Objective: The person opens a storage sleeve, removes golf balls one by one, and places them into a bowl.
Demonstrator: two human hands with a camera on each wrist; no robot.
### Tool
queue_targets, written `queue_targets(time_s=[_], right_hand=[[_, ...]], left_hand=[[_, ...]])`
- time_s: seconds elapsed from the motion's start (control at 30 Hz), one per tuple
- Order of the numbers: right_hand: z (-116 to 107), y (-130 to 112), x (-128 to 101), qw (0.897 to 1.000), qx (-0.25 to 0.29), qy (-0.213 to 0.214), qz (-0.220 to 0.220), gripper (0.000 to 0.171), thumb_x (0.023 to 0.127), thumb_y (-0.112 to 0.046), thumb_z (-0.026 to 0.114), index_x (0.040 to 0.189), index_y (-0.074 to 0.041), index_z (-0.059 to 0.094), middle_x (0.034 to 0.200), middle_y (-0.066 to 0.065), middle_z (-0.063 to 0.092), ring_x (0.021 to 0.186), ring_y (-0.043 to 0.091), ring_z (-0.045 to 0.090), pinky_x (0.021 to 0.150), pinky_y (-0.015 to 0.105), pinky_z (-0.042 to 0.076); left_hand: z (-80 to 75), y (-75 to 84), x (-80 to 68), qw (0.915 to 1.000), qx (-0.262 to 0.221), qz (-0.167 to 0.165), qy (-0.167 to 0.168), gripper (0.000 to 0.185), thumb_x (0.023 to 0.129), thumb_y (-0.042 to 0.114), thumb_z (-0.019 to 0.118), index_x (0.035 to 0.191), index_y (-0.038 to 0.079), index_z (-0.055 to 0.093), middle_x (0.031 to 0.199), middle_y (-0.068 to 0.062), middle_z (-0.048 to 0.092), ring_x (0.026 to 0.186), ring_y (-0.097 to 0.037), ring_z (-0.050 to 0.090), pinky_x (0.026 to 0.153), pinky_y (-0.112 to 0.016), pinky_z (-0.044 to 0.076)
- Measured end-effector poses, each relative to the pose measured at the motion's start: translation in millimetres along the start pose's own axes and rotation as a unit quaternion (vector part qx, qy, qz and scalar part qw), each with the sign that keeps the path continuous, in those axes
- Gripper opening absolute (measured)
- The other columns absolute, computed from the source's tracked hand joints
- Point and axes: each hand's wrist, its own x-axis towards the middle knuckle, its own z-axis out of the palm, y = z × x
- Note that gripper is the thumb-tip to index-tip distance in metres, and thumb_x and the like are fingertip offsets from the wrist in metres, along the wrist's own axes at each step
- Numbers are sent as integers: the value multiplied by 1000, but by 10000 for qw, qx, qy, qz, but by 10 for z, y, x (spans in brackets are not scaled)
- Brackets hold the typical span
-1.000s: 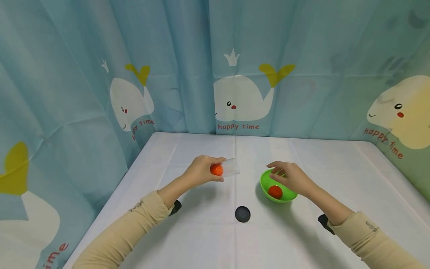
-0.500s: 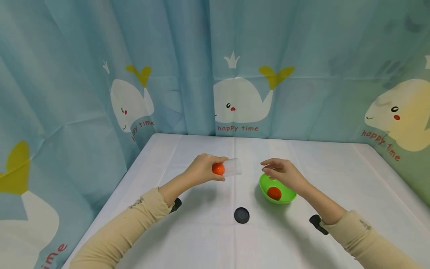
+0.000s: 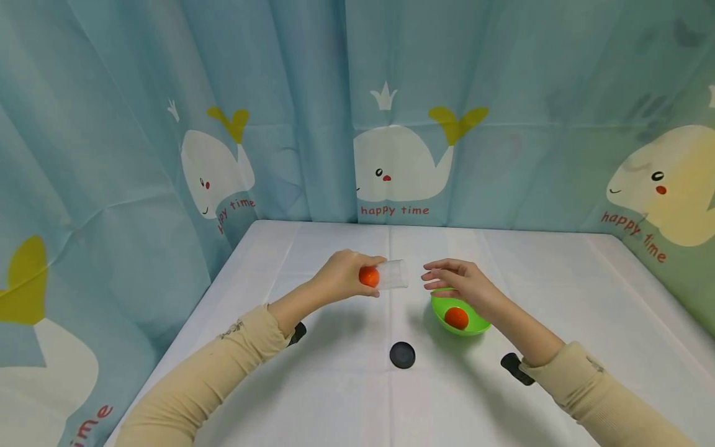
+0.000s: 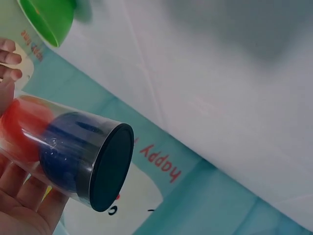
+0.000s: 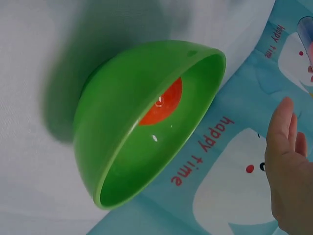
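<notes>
Left hand (image 3: 341, 277) grips clear cup (image 3: 392, 275) on its side above surface, orange ball (image 3: 368, 276) inside, mouth pointing right (toward other hand). Right hand (image 3: 460, 284) relaxed, empty, just beside mouth, over green bowl (image 3: 472, 327).

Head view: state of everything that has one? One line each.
Cup: clear, held on its side above the table, mouth toward the right hand.
Ball in cup: orange, at the held end.
Bowl: green, upright on the table.
Ball in bowl: orange, resting inside.
Black disc: flat on the table, untouched.
Left hand: grips the cup.
Right hand: open, empty, above the bowl.
</notes>
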Motion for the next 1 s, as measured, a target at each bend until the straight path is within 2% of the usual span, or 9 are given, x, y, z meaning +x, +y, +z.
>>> queue_targets(time_s=[0.23,0.47,0.63,0.77,1.0], right_hand=[[38,0,26,9959,824,-201,300,52,99,-22,48,136,12,35,107,4,66,97,12,67,92,32,51],[68,-1,63,9904,1290,-310,390,52,100,-26,47,136,10,37,108,3,67,99,12,66,97,37,47],[84,2,67,9859,1573,-345,457,48,101,-24,43,136,9,38,102,-1,67,96,11,66,95,35,49],[102,-2,68,9817,1785,-348,573,51,101,-23,42,139,9,34,100,-1,66,96,12,66,91,31,51],[148,-35,92,9706,2242,-329,807,53,101,-20,42,142,10,26,98,1,65,93,14,65,92,34,50]], left_hand=[[-19,51,56,9993,331,52,-166,58,75,30,80,128,16,61,108,-4,70,89,-19,60,79,-30,49],[-29,65,85,9984,503,192,-166,57,75,29,80,127,16,61,107,-4,71,88,-19,61,78,-31,50],[-34,92,95,9978,585,243,-214,57,76,29,79,128,16,60,107,-4,71,88,-19,61,78,-30,50],[-17,104,102,9975,615,295,-185,56,77,29,78,128,15,60,109,-4,70,88,-19,61,78,-30,51],[-17,117,130,9942,904,560,-159,55,77,26,79,127,12,61,112,-5,69,91,-20,64,80,-32,53]])
